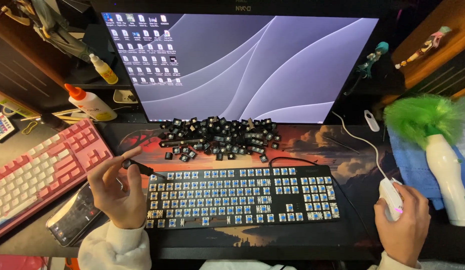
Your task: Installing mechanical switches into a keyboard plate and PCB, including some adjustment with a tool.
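Note:
A black keyboard (pixel 242 196) with its keycaps off, blue switches showing, lies on a printed desk mat (pixel 337 145). Behind it is a pile of several black keycaps (pixel 222 136). My left hand (pixel 115 192) hovers at the keyboard's left end and pinches a small black tool (pixel 138 168) whose tip points at the top-left corner. My right hand (pixel 403 220) rests on a white mouse (pixel 392 196) to the right of the keyboard. A large monitor (pixel 242 65) with a desktop of icons stands behind.
A pink and white keyboard (pixel 40 165) and a phone (pixel 75 215) lie at the left. Two glue bottles (pixel 90 102) stand at the back left. A green duster with a white handle (pixel 442 145) lies on a blue cloth at the right. Figurines stand on the shelves.

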